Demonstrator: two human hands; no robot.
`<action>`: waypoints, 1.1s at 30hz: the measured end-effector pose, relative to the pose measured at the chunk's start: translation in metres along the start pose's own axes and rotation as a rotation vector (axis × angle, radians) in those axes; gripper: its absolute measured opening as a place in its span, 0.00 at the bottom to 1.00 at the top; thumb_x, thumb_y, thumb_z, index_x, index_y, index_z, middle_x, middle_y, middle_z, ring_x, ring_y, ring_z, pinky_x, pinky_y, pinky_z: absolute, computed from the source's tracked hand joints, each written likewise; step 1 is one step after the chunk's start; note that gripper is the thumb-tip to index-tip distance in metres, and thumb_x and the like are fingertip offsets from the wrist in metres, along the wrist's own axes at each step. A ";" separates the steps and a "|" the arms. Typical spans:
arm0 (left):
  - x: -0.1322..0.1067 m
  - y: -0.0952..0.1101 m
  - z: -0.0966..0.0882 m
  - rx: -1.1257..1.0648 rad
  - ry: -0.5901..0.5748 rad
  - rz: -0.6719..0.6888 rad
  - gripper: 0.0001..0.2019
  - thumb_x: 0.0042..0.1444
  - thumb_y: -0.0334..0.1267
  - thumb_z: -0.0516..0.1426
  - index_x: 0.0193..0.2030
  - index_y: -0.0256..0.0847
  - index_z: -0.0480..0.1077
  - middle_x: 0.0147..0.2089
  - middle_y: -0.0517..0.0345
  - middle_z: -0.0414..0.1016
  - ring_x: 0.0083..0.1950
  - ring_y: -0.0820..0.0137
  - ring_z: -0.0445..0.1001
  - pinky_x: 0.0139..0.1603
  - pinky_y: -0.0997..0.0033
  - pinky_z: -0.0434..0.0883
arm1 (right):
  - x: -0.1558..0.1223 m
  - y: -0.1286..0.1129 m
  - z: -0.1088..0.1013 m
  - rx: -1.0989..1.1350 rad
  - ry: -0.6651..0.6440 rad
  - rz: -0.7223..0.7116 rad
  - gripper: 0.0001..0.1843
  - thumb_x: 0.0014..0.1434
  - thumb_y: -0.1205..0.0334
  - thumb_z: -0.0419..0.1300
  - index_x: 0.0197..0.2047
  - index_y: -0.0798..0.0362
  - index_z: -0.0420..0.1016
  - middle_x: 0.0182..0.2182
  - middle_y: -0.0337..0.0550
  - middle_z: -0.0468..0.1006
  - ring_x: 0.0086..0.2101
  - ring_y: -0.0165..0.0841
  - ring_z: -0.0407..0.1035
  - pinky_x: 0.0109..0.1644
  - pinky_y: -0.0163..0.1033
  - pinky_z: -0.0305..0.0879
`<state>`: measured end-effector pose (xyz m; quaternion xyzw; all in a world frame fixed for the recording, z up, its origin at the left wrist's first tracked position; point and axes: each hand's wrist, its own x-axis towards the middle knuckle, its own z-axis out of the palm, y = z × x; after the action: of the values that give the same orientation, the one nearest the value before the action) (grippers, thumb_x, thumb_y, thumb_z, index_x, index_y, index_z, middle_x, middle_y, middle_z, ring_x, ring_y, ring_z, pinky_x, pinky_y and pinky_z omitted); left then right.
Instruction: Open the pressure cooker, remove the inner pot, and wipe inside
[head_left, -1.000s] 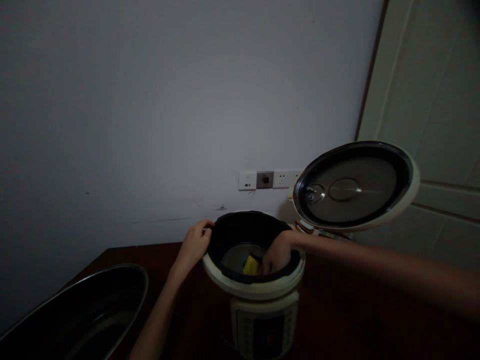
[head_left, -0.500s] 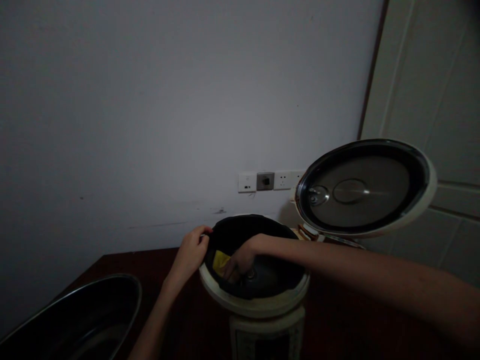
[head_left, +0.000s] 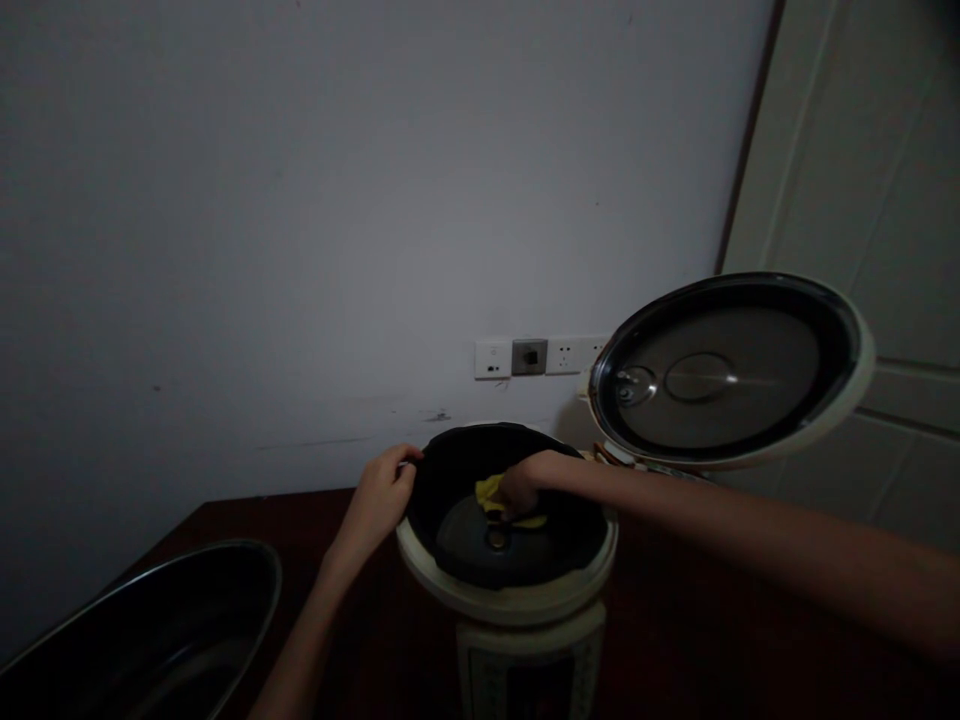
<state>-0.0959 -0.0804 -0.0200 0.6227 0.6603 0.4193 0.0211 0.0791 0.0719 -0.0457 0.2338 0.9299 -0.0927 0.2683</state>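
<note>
A white rice cooker stands in front of me with its lid swung up to the right. Its dark inside shows a round plate with a small knob at the bottom. My left hand grips the rim at the cooker's left, thumb and fingers closed over the edge. Down inside, my right hand is closed on a yellow cloth, which sticks out on both sides of the fingers. The cloth is near the back of the bottom plate.
A large dark inner pot with a shiny rim rests at lower left on the dark red table. Behind stands a pale wall with sockets. A panelled door is at the right.
My right hand has moved the yellow cloth from the left side of the cooker's inside to the back middle, baring the knob. My left hand stays on the rim.
</note>
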 end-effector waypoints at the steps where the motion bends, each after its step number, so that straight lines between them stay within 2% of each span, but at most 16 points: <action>1: 0.000 0.001 0.000 0.001 0.000 0.000 0.14 0.51 0.32 0.47 0.37 0.39 0.73 0.41 0.52 0.78 0.45 0.64 0.74 0.50 0.64 0.67 | -0.005 0.000 0.002 -0.026 -0.037 0.044 0.14 0.48 0.55 0.64 0.31 0.59 0.76 0.29 0.46 0.76 0.33 0.41 0.73 0.40 0.46 0.67; 3: 0.000 0.001 -0.001 -0.002 -0.006 -0.001 0.14 0.51 0.32 0.47 0.37 0.39 0.73 0.40 0.52 0.78 0.44 0.65 0.74 0.50 0.64 0.68 | -0.016 -0.002 0.006 -0.058 -0.085 0.098 0.14 0.48 0.54 0.64 0.25 0.58 0.73 0.24 0.43 0.74 0.30 0.38 0.72 0.38 0.44 0.67; 6: 0.000 0.000 0.000 -0.012 -0.004 0.013 0.14 0.51 0.32 0.47 0.38 0.38 0.73 0.41 0.51 0.78 0.45 0.64 0.74 0.50 0.64 0.67 | -0.030 -0.008 0.008 -0.060 -0.109 0.102 0.14 0.46 0.55 0.64 0.21 0.57 0.71 0.21 0.41 0.72 0.27 0.37 0.71 0.36 0.43 0.66; 12: 0.001 -0.003 0.001 -0.016 -0.019 0.005 0.15 0.51 0.33 0.46 0.39 0.38 0.73 0.42 0.50 0.78 0.45 0.64 0.74 0.50 0.63 0.67 | -0.054 -0.020 0.008 -0.019 -0.129 0.068 0.04 0.44 0.65 0.63 0.25 0.57 0.76 0.20 0.38 0.72 0.24 0.32 0.68 0.32 0.38 0.65; 14: 0.000 -0.004 0.002 -0.018 -0.016 0.012 0.15 0.52 0.33 0.46 0.39 0.37 0.72 0.42 0.50 0.77 0.46 0.64 0.74 0.50 0.64 0.67 | -0.062 -0.025 0.007 -0.002 -0.151 0.050 0.04 0.43 0.68 0.61 0.27 0.58 0.77 0.21 0.38 0.73 0.24 0.32 0.68 0.31 0.37 0.64; 20: 0.000 -0.005 0.003 -0.029 -0.001 0.011 0.15 0.51 0.33 0.46 0.38 0.39 0.72 0.42 0.51 0.77 0.46 0.64 0.74 0.50 0.64 0.66 | -0.081 -0.056 -0.006 0.030 -0.268 -0.241 0.17 0.45 0.79 0.52 0.33 0.56 0.77 0.23 0.35 0.70 0.29 0.32 0.68 0.32 0.35 0.62; 24: 0.000 -0.004 0.003 -0.023 -0.008 -0.004 0.14 0.51 0.33 0.46 0.37 0.39 0.72 0.41 0.51 0.78 0.45 0.64 0.74 0.49 0.63 0.67 | -0.075 -0.075 -0.008 -0.015 -0.253 -0.271 0.15 0.47 0.79 0.52 0.33 0.58 0.76 0.25 0.38 0.72 0.32 0.34 0.70 0.35 0.37 0.64; 27: 0.000 -0.003 0.002 -0.018 -0.003 -0.010 0.14 0.51 0.33 0.47 0.36 0.39 0.72 0.40 0.52 0.78 0.44 0.64 0.74 0.49 0.64 0.67 | -0.060 -0.082 -0.006 -0.050 -0.196 -0.300 0.14 0.49 0.79 0.53 0.36 0.59 0.74 0.31 0.44 0.75 0.36 0.36 0.71 0.37 0.39 0.65; 29: 0.000 -0.002 0.002 -0.011 -0.003 -0.009 0.14 0.51 0.33 0.46 0.36 0.39 0.72 0.40 0.52 0.78 0.44 0.64 0.74 0.48 0.64 0.67 | -0.047 -0.083 -0.005 -0.020 -0.161 -0.327 0.15 0.49 0.80 0.54 0.38 0.58 0.74 0.36 0.45 0.76 0.39 0.37 0.71 0.41 0.39 0.66; 33: 0.000 -0.002 0.002 -0.002 -0.011 -0.012 0.14 0.51 0.33 0.46 0.36 0.39 0.72 0.40 0.52 0.77 0.43 0.64 0.74 0.47 0.64 0.67 | -0.021 -0.080 -0.010 0.122 -0.108 -0.378 0.20 0.45 0.82 0.56 0.41 0.57 0.74 0.43 0.42 0.76 0.46 0.35 0.69 0.49 0.36 0.64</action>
<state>-0.0966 -0.0793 -0.0228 0.6212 0.6633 0.4164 0.0281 0.0518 -0.0027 -0.0219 0.0656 0.9342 -0.2101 0.2808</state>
